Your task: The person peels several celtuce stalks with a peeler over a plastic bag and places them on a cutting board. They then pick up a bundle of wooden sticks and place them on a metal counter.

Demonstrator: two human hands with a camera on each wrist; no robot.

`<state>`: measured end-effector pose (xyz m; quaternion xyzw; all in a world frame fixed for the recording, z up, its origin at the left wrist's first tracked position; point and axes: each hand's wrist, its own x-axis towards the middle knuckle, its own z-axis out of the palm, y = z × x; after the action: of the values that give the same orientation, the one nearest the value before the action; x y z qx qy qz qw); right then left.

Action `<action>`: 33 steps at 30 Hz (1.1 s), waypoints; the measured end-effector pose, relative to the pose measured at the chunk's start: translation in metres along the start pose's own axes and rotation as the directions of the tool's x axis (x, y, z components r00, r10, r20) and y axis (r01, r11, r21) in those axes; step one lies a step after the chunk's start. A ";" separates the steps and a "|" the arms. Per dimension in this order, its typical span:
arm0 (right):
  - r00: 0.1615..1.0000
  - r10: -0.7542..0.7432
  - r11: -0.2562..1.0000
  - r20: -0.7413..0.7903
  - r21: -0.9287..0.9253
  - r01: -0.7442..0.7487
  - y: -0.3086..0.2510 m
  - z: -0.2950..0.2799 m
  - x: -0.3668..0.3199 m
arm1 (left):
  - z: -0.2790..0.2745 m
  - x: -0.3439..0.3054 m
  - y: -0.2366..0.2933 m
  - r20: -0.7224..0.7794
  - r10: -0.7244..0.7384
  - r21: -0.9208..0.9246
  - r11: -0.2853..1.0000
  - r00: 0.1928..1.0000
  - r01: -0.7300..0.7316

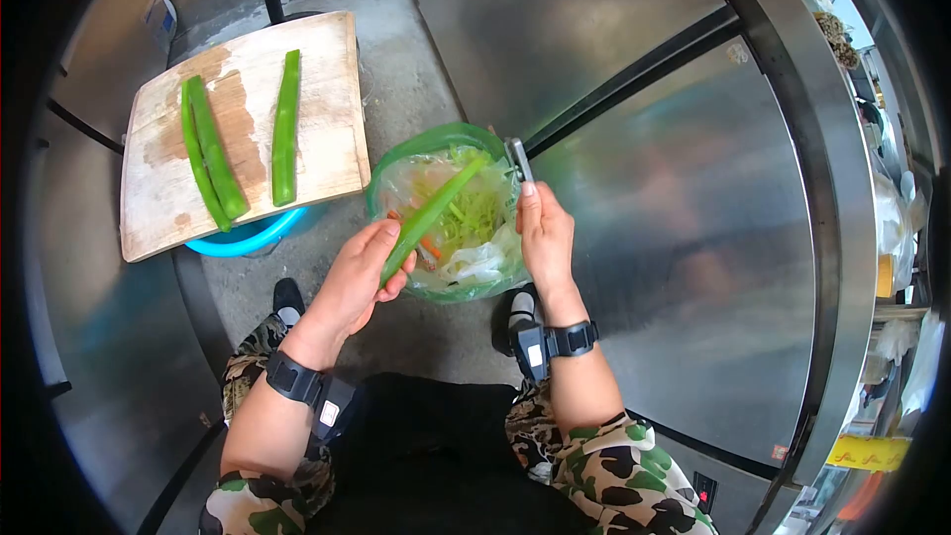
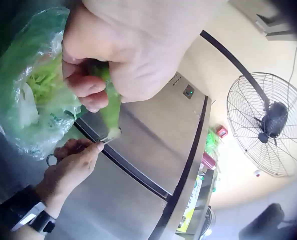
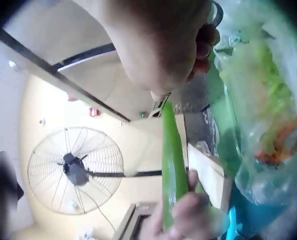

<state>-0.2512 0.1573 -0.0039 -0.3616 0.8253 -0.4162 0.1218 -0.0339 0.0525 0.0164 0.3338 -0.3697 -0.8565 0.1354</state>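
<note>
My left hand (image 1: 355, 272) grips a long, bright green celtuce stem (image 1: 436, 208) by its lower end, the tip slanting up and to the right. In my right hand (image 1: 545, 233) is a metal peeler (image 1: 518, 159), its head close to the stem's tip. The left wrist view has the peeler's head right at the pale end of the celtuce (image 2: 111, 112). Below both hands sits a green plastic bag (image 1: 381, 163) lined with clear film, holding pale green peelings (image 1: 471, 218) and some orange scraps (image 1: 429, 246).
On the left, a wooden board (image 1: 154, 188) bears several green celtuce stems (image 1: 285, 129); it rests over a blue basin (image 1: 253, 241). Stainless steel cabinet doors (image 1: 684, 228) rise along the right. A wire-caged fan (image 2: 268, 122) stands by the wall.
</note>
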 end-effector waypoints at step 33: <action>0.978 -0.047 0.977 0.203 -0.195 0.088 -0.024 0.016 -0.019 | -0.006 0.006 0.005 0.002 0.051 0.156 0.986 0.999 -0.051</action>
<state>-0.2179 0.1511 0.0030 -0.4395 0.8345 -0.2960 0.1512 -0.0344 0.0429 0.0146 0.3349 -0.4440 -0.8207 0.1310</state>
